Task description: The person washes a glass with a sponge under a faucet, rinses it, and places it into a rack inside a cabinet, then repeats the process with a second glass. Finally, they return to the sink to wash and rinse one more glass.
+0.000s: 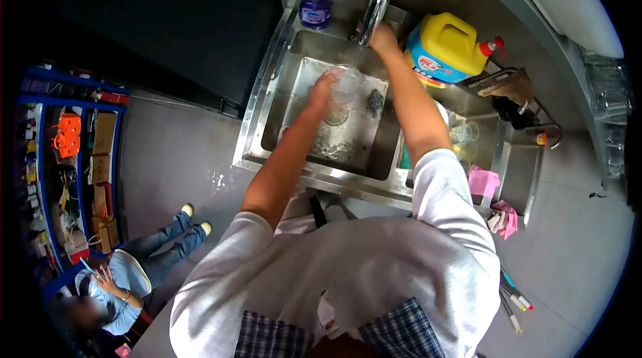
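Over the left basin of the steel sink (268,105), my left hand (322,88) is closed around a clear, see-through cup (346,84). My right hand (383,40) reaches up to the chrome faucet (378,4) at the back, its fingers curled against the faucet and partly hidden. A dark metal scouring pad (375,102) lies on the basin floor, right of the cup. Beneath the cup, the drain (336,115) shows, with wet marks around it.
A purple soap bottle (315,12) stands on the back ledge; a yellow detergent jug (449,49) is right of the faucet. Clear glasses (465,133) and a pink cloth (483,182) are at the right basin. A person (130,274) sits by blue shelving (80,177) at lower left.
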Demonstrator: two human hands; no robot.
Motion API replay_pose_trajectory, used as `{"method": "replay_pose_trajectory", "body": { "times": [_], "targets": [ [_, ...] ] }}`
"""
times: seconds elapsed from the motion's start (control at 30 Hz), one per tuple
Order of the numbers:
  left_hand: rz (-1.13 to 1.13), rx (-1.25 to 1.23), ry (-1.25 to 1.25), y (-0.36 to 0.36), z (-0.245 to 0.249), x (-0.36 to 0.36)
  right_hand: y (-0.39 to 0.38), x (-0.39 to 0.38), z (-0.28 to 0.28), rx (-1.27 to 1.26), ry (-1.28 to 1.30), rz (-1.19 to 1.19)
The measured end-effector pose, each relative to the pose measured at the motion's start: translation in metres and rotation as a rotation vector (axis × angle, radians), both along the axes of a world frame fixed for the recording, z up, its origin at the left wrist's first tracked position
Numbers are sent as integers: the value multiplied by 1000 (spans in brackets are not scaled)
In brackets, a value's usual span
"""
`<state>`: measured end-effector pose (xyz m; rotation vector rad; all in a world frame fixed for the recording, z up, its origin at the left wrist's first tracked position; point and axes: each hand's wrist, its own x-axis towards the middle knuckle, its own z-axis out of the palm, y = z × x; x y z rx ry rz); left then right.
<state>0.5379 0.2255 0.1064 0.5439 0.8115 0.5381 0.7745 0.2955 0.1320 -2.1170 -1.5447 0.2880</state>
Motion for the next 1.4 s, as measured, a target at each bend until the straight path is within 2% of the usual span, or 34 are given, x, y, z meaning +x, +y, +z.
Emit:
{"method": "replay_pose_trajectory", "body": {
  "times": [0.03, 0.1, 0.17, 0.23, 0.27, 0.3, 0.33, 0.37, 0.43, 0.47, 0.5, 0.57, 0.6, 0.73, 0.87, 0.93, 1.0, 1.07, 1.1, 1.17, 1.23, 1.27, 1.37, 1.4],
  "targets": [
    [26, -33, -4, 1, 3, -4, -16, -6, -4, 63, 88, -39],
    [53, -265, -163, -3, 2, -13, -54, -20, -19, 188, 263, -111],
    [28, -452, -240, -9, -22, -25, -106, -28, -68, 75, 760, -208],
    [-109, -542, -559, -22, -56, -31, -172, -47, -69, -27, 1007, -301],
    [-284, -446, -867, -30, -77, -34, -205, -52, -67, 21, 964, -348],
    [-299, -474, -951, -41, -87, -36, -236, -50, -66, 69, 914, -401],
    [-17, -689, -714, -51, -84, -38, -265, -36, -81, 79, 721, -468],
    [261, -865, -448, -55, -84, -36, -296, -26, -74, 86, 314, -518],
    [289, -753, -236, -64, -87, -33, -338, -7, -54, 6, 170, -571],
    [95, -644, -310, -59, -121, -40, -353, -1, -47, -44, 7, -542],
    [155, -662, -386, -64, -120, -36, -358, -5, -26, -256, 83, -564],
    [280, -695, -544, -76, -110, -24, -365, -13, -26, -353, 51, -499],
    [208, -743, -588, -80, -91, -20, -364, -18, -32, -367, 94, -456],
    [479, -676, -1001, -94, -72, -2, -357, -27, -35, -350, 73, -394],
    [323, -478, -786, -78, -65, -1, -358, -27, -25, -281, 115, -439],
    [91, -340, -488, -69, -44, -2, -347, -22, -19, -196, 238, -481],
    [-136, -125, -137, -70, -20, -4, -334, -19, -9, 21, 434, -361],
    [-225, -3, 33, -76, -9, 1, -315, -33, 29, 177, 601, -256],
    [-268, 59, 119, -78, -5, 2, -300, -35, 28, 403, 325, -42],
    [-343, 66, 140, -80, 2, 4, -282, -57, 62, 449, 304, 177],
    [-426, 65, 154, -82, 29, 5, -266, -64, 64, 376, 87, 372],
    [-485, 67, 121, -81, 36, 1, -261, -69, 66, 324, 121, 367],
    [-417, 260, -121, -89, 27, -23, -242, -65, 52, 313, 327, 339],
    [-432, 292, -190, -93, 31, -29, -238, -68, 50, 145, 532, 219]
  ]
}}
